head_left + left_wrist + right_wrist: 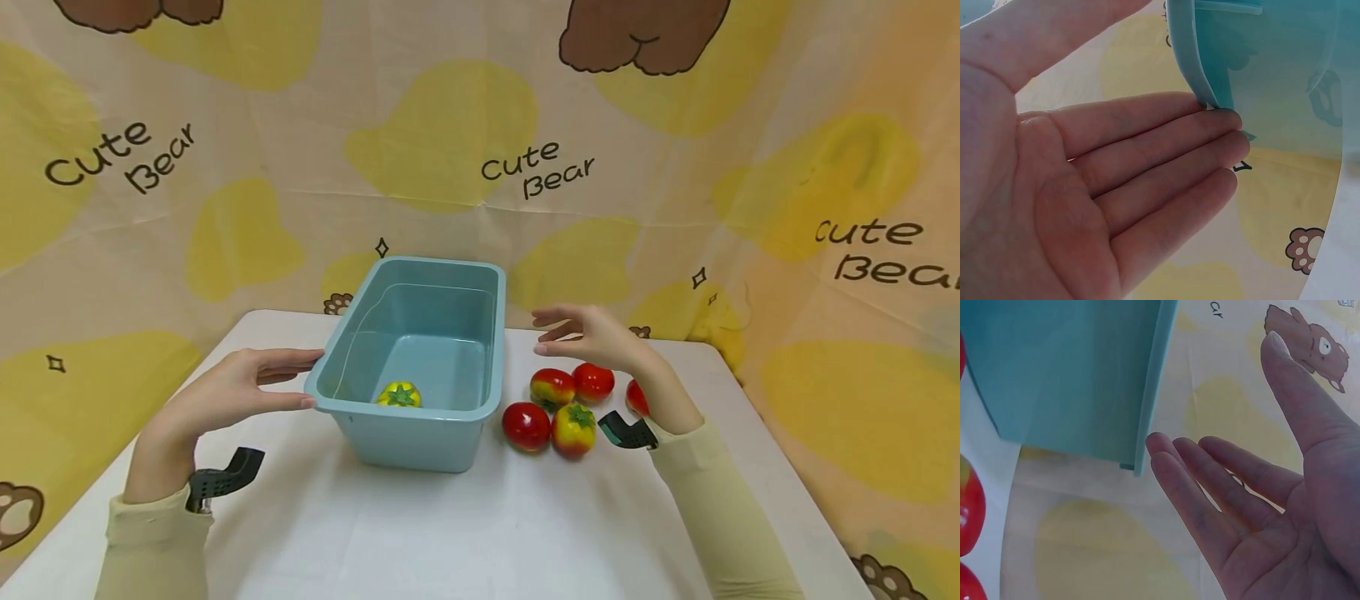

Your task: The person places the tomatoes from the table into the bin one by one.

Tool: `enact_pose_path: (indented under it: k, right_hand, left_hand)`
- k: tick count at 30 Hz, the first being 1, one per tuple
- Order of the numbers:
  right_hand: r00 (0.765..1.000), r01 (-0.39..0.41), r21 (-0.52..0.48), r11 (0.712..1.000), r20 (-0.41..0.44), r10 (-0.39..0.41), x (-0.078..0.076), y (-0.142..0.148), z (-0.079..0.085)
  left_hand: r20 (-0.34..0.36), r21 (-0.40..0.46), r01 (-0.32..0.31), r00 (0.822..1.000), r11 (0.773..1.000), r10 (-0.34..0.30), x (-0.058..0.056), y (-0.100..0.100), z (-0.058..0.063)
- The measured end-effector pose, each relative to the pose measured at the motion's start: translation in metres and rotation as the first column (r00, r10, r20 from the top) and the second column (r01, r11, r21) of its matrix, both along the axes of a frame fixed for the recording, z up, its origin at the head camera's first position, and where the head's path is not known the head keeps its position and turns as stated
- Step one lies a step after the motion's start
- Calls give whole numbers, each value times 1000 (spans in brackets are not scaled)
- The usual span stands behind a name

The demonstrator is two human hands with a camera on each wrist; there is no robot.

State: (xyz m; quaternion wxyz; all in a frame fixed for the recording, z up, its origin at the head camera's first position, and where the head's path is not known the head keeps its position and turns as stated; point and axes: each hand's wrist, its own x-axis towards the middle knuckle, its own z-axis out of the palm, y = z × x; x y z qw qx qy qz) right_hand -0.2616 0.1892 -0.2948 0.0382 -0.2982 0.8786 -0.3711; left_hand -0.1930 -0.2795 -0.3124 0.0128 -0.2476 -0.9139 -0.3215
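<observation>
At the left of the white worktop [420, 533], the person's left hand [217, 394] lies against the near left corner of a pale blue, rectangular, plastic-looking tub [420, 413]; its fingers are nearly straight, their tips touching the rim and not curled round it. A light, even touch there should steady the tub, whereas a hard push on one corner could turn it.

The tub stands upright, and inside, by its near wall, sits a glossy yellow fruit with a green star-shaped calyx [399, 395].

Just beyond the tub's right wall are a glossy dark red round fruit [526, 426], a red-and-yellow rounded fruit [552, 387] behind it, and a yellow fruit with a red base and green calyx [574, 433].

Above this group hangs the right hand [588, 333], fingers loosely extended, thumb apart, holding nothing. Lowering it from above with fingers spread would best avoid rolling a neighbour; smooth skins ask for fingertips round the widest part, then a lift clear of the rim.

Farther right are a bright red fruit [593, 382] and another red fruit [636, 398], partly hidden by the right wrist.
</observation>
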Motion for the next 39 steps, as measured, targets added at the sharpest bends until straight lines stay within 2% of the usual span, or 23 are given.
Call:
enact_pose_path:
  k: [7, 16, 21, 27, 34, 39]
  right_hand:
    - [1000, -2, -3, 1000, -9, 2, 1, 13, -11]
    - [999, 37, -17, 999, 6, -37, 8, 27, -24]
    - [997, 74, -24, 997, 24, -74, 10, 34, -32]
    - [991, 126, 26, 992, 40, -127, 15, 42, -41]
    - [991, 132, 8, 991, 5, -132, 19, 50, -49]
    - [989, 151, 29, 988, -10, -151, 23, 54, -55]
  left_hand:
    - [15, -7, -14, 1000, 1000, 14, 1, 1, 0]
    - [17, 8, -4, 1000, 1000, 4, 3, 2, 1]
    - [22, 7, -9, 1000, 1000, 9, 3, 2, 2]
    - [32, 12, -9, 999, 1000, 9, 3, 2, 2]
    - [35, 9, -14, 999, 1000, 13, 4, 3, 2]
    - [42, 15, -18, 999, 1000, 17, 5, 3, 2]
